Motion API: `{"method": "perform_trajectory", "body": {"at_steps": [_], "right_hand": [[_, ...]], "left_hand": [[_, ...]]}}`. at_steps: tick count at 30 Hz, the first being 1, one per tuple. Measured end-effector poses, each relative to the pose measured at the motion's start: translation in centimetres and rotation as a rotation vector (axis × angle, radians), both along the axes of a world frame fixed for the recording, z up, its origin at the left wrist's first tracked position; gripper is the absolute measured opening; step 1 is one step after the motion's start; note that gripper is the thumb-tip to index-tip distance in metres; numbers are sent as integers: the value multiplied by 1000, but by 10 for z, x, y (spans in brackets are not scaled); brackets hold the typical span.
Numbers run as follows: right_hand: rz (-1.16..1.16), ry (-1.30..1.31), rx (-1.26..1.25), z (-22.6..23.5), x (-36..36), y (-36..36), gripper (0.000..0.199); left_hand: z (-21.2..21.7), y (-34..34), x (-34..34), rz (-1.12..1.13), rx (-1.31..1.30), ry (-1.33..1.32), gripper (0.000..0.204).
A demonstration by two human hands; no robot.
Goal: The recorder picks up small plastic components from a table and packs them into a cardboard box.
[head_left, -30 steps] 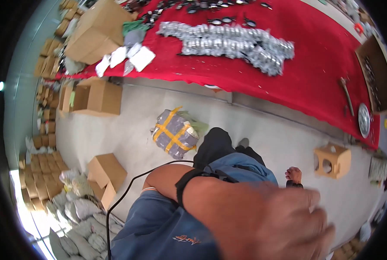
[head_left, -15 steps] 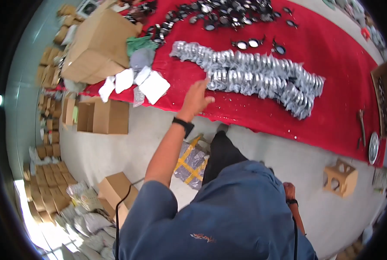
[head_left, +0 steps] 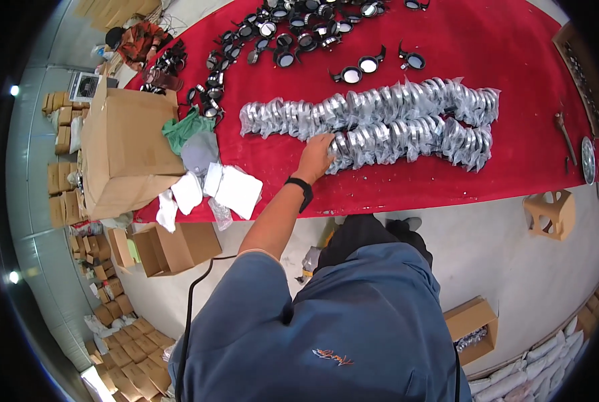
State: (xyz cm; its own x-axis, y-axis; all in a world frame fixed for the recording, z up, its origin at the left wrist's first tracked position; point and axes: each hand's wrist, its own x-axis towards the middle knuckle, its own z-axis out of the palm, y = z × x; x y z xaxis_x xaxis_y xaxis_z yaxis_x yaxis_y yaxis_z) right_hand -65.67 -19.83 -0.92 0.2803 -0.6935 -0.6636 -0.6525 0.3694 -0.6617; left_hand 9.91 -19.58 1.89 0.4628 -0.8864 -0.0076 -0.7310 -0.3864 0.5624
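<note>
My left hand (head_left: 317, 158), with a black band on its wrist, is at the left end of the nearer row of plastic-wrapped round metal parts (head_left: 373, 144). Its fingers curl closed against the end part, partly hiding it. Behind this row lies a second, longer row of the same wrapped parts (head_left: 279, 117), touching the first along much of its length. Both rows rest on a red-covered table (head_left: 406, 187), with the discs standing on edge. My right hand is out of sight.
Many black round pieces with shiny faces (head_left: 286, 59) are spread at the back. A large cardboard box (head_left: 135, 134), green cloth (head_left: 187, 130) and white sheets (head_left: 239, 191) occupy the left. A hammer-like tool (head_left: 565, 137) lies right. Another person (head_left: 138, 43) is far left.
My left hand has come against the near row's end, its fingers closing in. My right hand has gone from view. The whole view has shifted, and the rows look straighter.
</note>
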Motion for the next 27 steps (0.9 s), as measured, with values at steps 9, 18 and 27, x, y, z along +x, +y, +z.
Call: {"method": "perform_trajectory", "body": {"at_steps": [9, 18, 27], "right_hand": [[-161, -86, -11, -72, -56, 70, 53], [-87, -18, 19, 20, 50, -4, 52], [-206, 95, 61, -36, 29, -5, 47]], "left_hand": [[18, -39, -1, -89, 170, -56, 83], [8, -21, 8, -104, 142, -62, 76], [20, -76, -10, -95, 165, -3, 77]]}}
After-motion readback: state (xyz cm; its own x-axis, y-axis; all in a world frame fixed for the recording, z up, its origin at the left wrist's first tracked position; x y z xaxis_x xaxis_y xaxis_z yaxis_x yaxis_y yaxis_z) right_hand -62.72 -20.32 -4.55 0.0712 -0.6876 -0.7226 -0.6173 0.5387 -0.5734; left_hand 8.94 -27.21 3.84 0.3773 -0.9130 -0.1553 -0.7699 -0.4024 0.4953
